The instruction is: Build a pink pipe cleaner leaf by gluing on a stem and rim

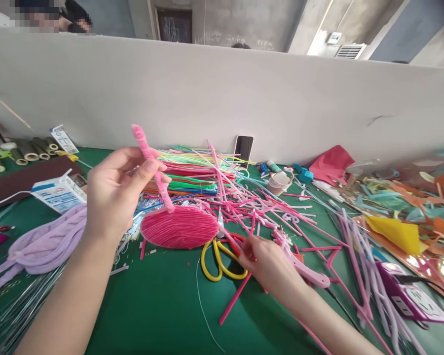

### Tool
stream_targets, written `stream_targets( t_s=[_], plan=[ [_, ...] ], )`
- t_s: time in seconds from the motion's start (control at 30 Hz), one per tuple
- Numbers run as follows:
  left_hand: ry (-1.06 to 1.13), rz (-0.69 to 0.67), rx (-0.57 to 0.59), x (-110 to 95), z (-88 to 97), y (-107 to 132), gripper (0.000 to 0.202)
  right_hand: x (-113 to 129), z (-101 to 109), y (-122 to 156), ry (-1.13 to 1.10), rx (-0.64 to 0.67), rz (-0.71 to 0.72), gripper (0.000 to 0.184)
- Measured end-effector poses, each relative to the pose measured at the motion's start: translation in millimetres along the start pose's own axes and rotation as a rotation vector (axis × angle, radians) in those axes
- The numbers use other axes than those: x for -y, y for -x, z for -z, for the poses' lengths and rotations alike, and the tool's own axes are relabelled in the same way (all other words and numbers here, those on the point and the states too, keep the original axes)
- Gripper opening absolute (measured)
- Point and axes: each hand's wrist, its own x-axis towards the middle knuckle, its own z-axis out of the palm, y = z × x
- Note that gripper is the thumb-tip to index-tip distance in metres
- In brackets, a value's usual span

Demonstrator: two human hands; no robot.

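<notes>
My left hand is closed around a fuzzy pink pipe-cleaner stem. Its lower end meets a flat oval piece of dark pink pipe cleaners, which hangs over the table. My right hand has its fingers pinched together at the red handles of a tool, beside yellow-handled scissors. Whatever lies between those fingertips is hidden. A pink glue gun rests just beyond my right wrist, among loose pink pipe cleaners.
Bundled coloured pipe cleaners lie at the back, near a phone leaning on the partition. A paper cup stands right of them. Lilac pipe cleaners lie left; a purple power strip sits right.
</notes>
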Motion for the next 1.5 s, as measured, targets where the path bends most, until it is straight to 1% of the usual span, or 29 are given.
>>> stream_targets(
  t_s=[0.07, 0.13, 0.17, 0.23, 0.27, 0.3, 0.37, 0.5, 0.6, 0.67, 0.77, 0.87, 1.03, 1.13, 1.3, 1.5],
  plan=[
    [-0.025, 0.000, 0.074, -0.7, 1.5, -3.5, 0.011, -10.8, 14.8, 0.7, -0.186, -0.093, 0.006, 0.011],
    [-0.065, 0.000, 0.124, -2.3, 2.0, -5.7, 0.008, -17.9, 35.3, -0.3, -0.408, -0.205, 0.081, 0.021],
    [-0.090, -0.001, 0.131, -2.8, 1.9, -5.6, 0.008, -18.9, 46.5, -1.2, -0.453, -0.246, 0.120, 0.026],
    [-0.156, -0.012, 0.108, -2.3, 0.8, -2.5, 0.008, -15.8, 67.2, -4.0, -0.468, -0.337, 0.194, 0.029],
    [-0.196, -0.027, 0.079, -1.0, 0.2, 0.5, 0.008, -12.1, 75.4, -6.0, -0.456, -0.372, 0.237, 0.028],
    [-0.236, -0.046, 0.046, 1.0, -0.3, 4.2, 0.008, -7.4, 81.5, -8.3, -0.442, -0.389, 0.280, 0.025],
    [-0.300, -0.088, -0.011, 6.7, -0.6, 12.8, 0.006, 3.1, 87.3, -13.9, -0.427, -0.384, 0.367, 0.020],
    [-0.330, -0.148, -0.080, 20.8, 2.6, 26.6, 0.006, 21.6, 82.7, -25.3, -0.388, -0.335, 0.518, 0.012],
    [-0.319, -0.154, -0.071, 28.9, 6.2, 31.1, 0.006, 30.7, 78.6, -30.1, -0.337, -0.327, 0.597, 0.010],
    [-0.316, -0.137, -0.055, 31.8, 7.9, 32.5, 0.008, 34.3, 78.1, -31.5, -0.328, -0.326, 0.623, 0.010],
    [-0.325, -0.126, -0.052, 33.2, 8.9, 34.0, 0.012, 36.7, 78.3, -33.0, -0.317, -0.330, 0.641, 0.009],
    [-0.309, -0.118, -0.043, 32.7, 9.0, 35.5, 0.010, 37.4, 76.7, -34.3, -0.301, -0.325, 0.652, 0.010],
    [-0.262, -0.101, -0.016, 31.3, 8.4, 38.4, 0.010, 39.1, 74.3, -33.9, -0.295, -0.324, 0.623, 0.010],
    [-0.235, -0.093, 0.020, 33.4, 7.7, 41.7, 0.011, 40.0, 74.3, -33.5, -0.280, -0.334, 0.635, 0.011],
    [-0.154, -0.050, 0.079, 41.0, 9.2, 49.1, 0.020, 41.5, 74.2, -35.1, -0.245, -0.357, 0.668, 0.010],
    [-0.166, -0.070, 0.129, 41.6, 13.1, 49.6, 0.016, 43.5, 74.5, -37.0, -0.222, -0.384, 0.681, 0.010]
  ],
)
